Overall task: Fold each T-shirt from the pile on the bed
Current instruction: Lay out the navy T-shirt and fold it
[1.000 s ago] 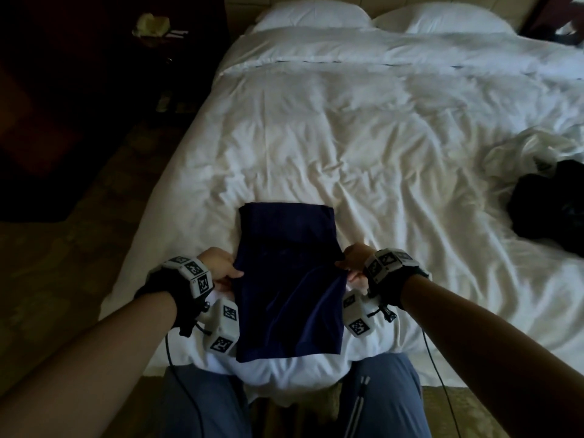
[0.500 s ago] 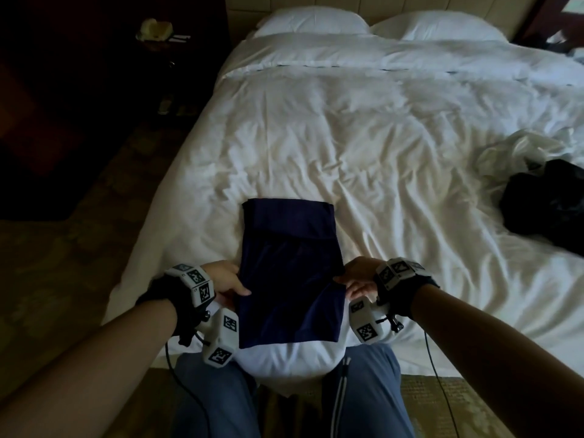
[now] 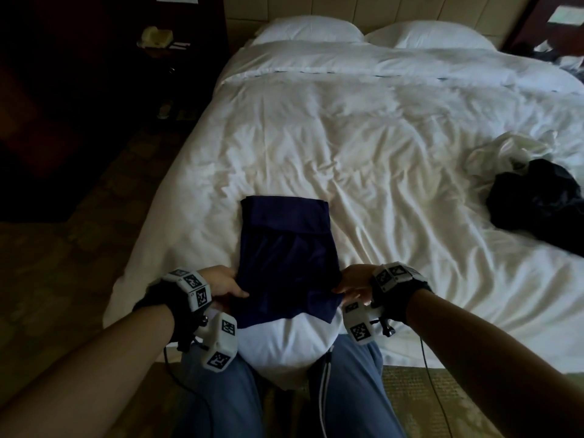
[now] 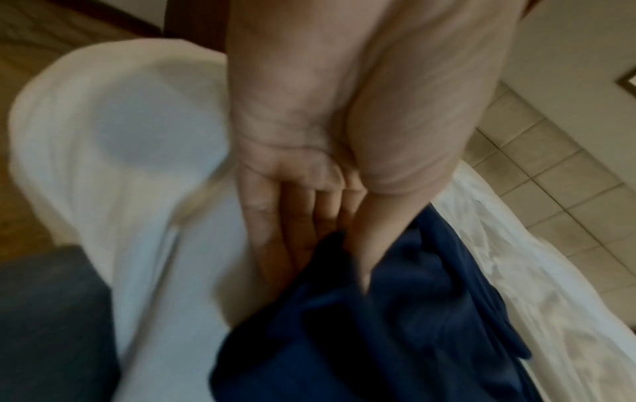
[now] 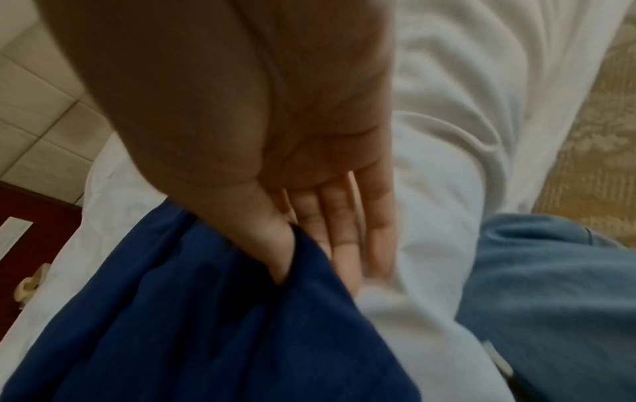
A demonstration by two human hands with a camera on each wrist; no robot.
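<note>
Navy T-shirt [image 3: 286,248] lay long axis foot-to-head at bed [image 3: 379,147] foot edge; left hand [image 3: 221,281] and right hand [image 3: 355,281] each pinched its near corners.

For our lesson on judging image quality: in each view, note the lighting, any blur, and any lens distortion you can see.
Head view: dim room, floor and left side nearly black, white duvet brightest, bed edges bowed by the wide lens. Left wrist view: motion-blurred, the left hand soft, navy T-shirt smeared. Right wrist view: also blurred, the right hand shadowed against pale bedding.
</note>
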